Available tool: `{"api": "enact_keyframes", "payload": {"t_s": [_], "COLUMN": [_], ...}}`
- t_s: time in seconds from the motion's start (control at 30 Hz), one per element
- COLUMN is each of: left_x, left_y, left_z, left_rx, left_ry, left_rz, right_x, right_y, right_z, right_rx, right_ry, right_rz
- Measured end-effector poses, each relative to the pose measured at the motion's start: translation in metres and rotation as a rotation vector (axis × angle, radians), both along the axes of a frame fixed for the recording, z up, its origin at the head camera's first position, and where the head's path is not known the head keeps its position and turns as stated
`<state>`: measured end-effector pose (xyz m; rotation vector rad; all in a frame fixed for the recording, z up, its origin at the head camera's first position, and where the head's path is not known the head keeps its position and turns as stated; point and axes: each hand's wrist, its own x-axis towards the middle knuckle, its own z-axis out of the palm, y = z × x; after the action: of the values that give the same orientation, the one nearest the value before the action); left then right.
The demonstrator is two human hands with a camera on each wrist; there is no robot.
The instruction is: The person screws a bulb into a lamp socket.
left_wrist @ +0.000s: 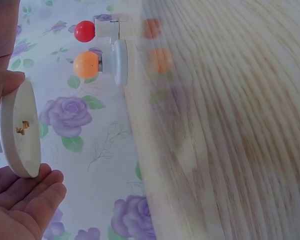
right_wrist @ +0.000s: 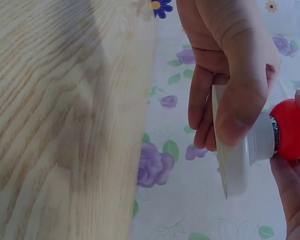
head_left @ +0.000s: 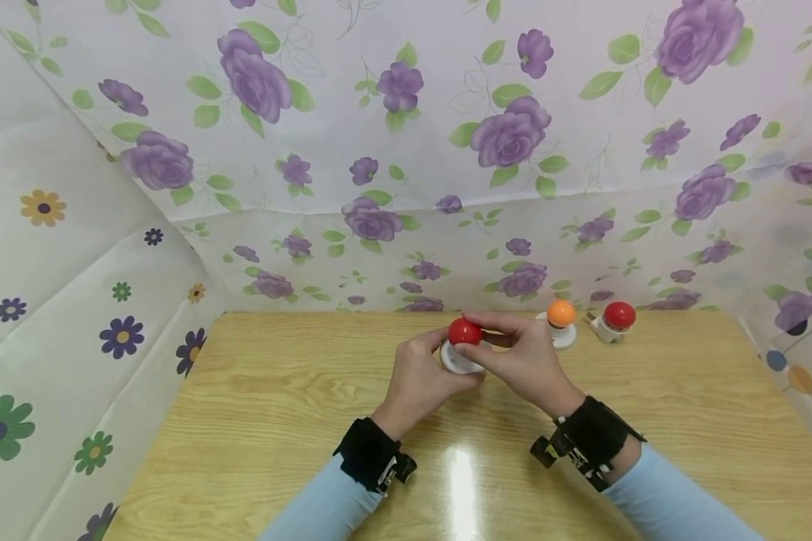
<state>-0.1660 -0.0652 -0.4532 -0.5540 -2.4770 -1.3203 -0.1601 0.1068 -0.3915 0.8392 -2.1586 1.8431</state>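
Note:
A round white lamp holder (head_left: 455, 364) is gripped by my left hand (head_left: 414, 377), thumb on one side and fingers on the other. A red light bulb (head_left: 465, 331) sits at the top of this holder, pinched by my right hand (head_left: 524, 362) between thumb and fingers. Some metal of the bulb's screw base (right_wrist: 276, 134) shows between the red globe and the white socket in the right wrist view. Seen from the left wrist, the flat underside of the holder (left_wrist: 27, 150) is raised off the table and shows small brass-coloured metal parts.
Right of my hands, by the table's back edge, an orange bulb (head_left: 561, 312) stands in a round white holder (head_left: 565, 338). Beside it, another red bulb (head_left: 619, 315) sits in a white plug-in socket (head_left: 607, 332). Flowered cloth (head_left: 325, 150) hangs behind the wooden table (head_left: 277, 421).

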Motion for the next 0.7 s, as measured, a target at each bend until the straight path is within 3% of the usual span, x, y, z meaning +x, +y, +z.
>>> {"api": "enact_keyframes", "payload": {"t_s": [0.13,0.37,0.53,0.7], "left_x": [-0.001,-0.006,-0.009,-0.009], "left_y": [-0.002,-0.009,-0.011,-0.010], "left_z": [-0.001,-0.002,-0.001,0.001], "left_rx": [0.003,0.009,0.040,0.046], "left_ry": [-0.027,-0.068,-0.030,-0.029], "left_rz": [-0.013,0.045,0.059,0.042], "right_x": [-0.003,-0.011,-0.023,-0.028], "right_y": [0.005,0.022,0.030,0.029], "right_z": [-0.001,0.000,-0.021,-0.035], "right_rx": [0.079,0.267,0.333,0.395], "right_ry": [-0.031,-0.144,-0.176,-0.154], "right_rz": [0.030,0.084,0.107,0.071]}}
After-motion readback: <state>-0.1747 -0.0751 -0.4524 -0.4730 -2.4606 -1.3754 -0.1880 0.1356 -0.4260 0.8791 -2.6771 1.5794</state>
